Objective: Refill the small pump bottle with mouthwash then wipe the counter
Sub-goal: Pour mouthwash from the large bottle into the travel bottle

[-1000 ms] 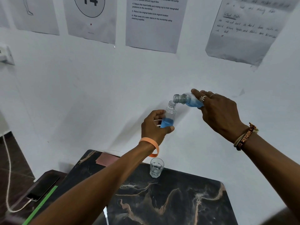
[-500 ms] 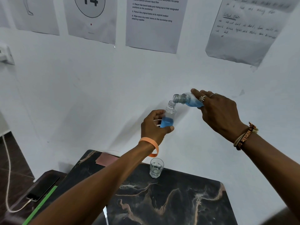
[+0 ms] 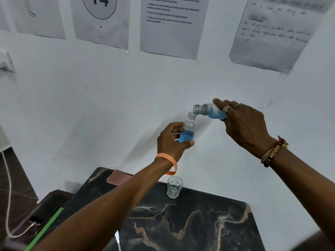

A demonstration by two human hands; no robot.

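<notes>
Two bottles held mouth to mouth above a black marbled stone counter (image 3: 199, 223) (neither touches it).
Left: dark smartphone (image 3: 47, 210) on a low brown side table (image 3: 58, 193) beside the counter's left edge; flat pink sheet (image 3: 118, 178) at the counter's far left corner. Centre: left hand (image 3: 171, 142), orange wristband (image 3: 168, 160) on its wrist, fingers and thumb wrapped round a small clear plastic bottle (image 3: 188, 129), uncapped, near upright, blue liquid in its lower part; below it, a clear drinking glass (image 3: 174, 187) at the counter's far edge. Right: right hand (image 3: 244, 124) gripping a larger clear mouthwash bottle (image 3: 208, 111), tipped almost level, its open mouth just over the small bottle's neck.
</notes>
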